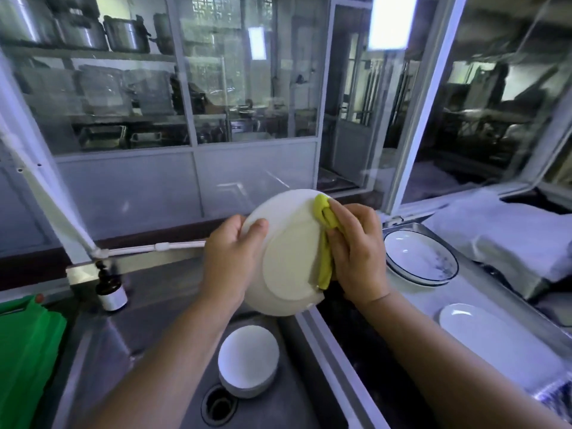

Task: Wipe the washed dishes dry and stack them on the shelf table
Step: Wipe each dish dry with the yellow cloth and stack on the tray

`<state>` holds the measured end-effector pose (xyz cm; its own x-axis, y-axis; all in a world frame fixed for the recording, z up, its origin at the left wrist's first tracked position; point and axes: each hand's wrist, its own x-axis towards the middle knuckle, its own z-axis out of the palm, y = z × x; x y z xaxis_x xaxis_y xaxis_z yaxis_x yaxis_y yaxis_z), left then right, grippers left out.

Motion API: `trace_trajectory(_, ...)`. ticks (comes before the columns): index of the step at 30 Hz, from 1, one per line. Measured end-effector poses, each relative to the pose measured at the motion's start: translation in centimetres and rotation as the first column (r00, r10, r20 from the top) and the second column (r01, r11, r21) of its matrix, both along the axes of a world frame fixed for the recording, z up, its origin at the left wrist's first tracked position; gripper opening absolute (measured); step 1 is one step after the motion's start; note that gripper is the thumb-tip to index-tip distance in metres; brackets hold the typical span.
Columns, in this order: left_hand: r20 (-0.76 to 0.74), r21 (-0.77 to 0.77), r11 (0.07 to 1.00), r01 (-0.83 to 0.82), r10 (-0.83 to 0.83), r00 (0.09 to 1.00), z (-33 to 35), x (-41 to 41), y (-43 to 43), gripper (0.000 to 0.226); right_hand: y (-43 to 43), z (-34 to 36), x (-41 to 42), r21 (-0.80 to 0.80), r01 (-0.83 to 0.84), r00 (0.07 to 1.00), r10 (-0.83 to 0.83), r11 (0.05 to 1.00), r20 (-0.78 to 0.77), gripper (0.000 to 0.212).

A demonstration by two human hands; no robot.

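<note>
Holding a white plate [288, 261] up in the air over the sink [139, 335], tilted on edge, underside and foot ring turned toward the camera. Clamped on its left rim with the left grip [230, 258]: thumb laid across the back of the plate, the other fingers curled round behind the rim and mostly hidden. Pressing a yellow-green cloth [325, 221] against the plate's right rim with the right grip [356, 252], fingers curled round the cloth, with the cloth folded over the edge and running down that side from near the top almost to the bottom. Carrying the plate between the two grips, touching both, apart from both sink and table.

Below the plate, down in the sink and just beside the drain [219, 407]: a short stack of white bowls [247, 357].

To the right, on the table [411, 301]: a blue-rimmed bowl [421, 258] near the right grip, seemingly resting on another of its kind; nearer the camera and well apart from it, a white oval dish [483, 332]; farther right, a pile of folded white material [510, 239], too blurred to tell more.

To the left: a brown bottle [110, 289] with a white label at the sink's back edge, and a green plastic container [28, 351] at the far left.

Behind all this, a glass partition [247, 88], with metal pots [123, 34] on shelves beyond it.
</note>
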<state>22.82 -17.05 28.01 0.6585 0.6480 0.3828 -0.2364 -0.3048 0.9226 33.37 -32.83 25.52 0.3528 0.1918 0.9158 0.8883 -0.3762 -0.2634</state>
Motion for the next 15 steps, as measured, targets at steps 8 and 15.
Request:
trace_trajectory(8, -0.084, -0.012, 0.989, 0.144, -0.145, 0.986, -2.7, 8.3, -10.4, 0.033, -13.6, -4.5, 8.7, 0.086, 0.138, 0.934, -0.101, 0.987, -0.342, 0.035)
trace_trajectory(15, -0.32, 0.132, 0.965, 0.227, -0.175, 0.931, -8.4, 19.1, -22.3, 0.04, -29.9, -9.5, 15.7, 0.087, 0.324, 0.807, -0.227, 0.942, -0.545, 0.039)
